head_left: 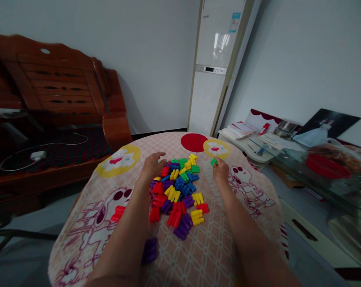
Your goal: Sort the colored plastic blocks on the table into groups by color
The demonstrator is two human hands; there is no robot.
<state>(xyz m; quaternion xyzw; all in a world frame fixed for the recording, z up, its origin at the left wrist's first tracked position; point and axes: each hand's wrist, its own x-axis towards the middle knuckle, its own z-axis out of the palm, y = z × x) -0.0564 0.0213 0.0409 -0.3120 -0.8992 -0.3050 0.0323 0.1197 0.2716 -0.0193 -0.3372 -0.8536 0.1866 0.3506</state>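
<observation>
My right hand [221,171] pinches a small green plastic building block [214,161] over the right side of the cloth, apart from the pile. My left hand [152,165] is at the far left edge of the pile, its fingers stretched out and apart, with no held piece visible. Between my arms lies a loose heap of ridged plastic blocks, with blue blocks [184,186] in the middle, red blocks [174,215] nearer me, and yellow blocks [192,159] and green blocks [195,169] toward the far side. A purple block [149,250] lies close to me, partly hidden by my left forearm.
A patterned cloth [210,247] covers the round table. Another red block [118,213] lies left of my left forearm. At right stands a glass-topped table [306,175] with papers, a photo and a red bowl [328,165]. A wooden bench [60,91] is at left.
</observation>
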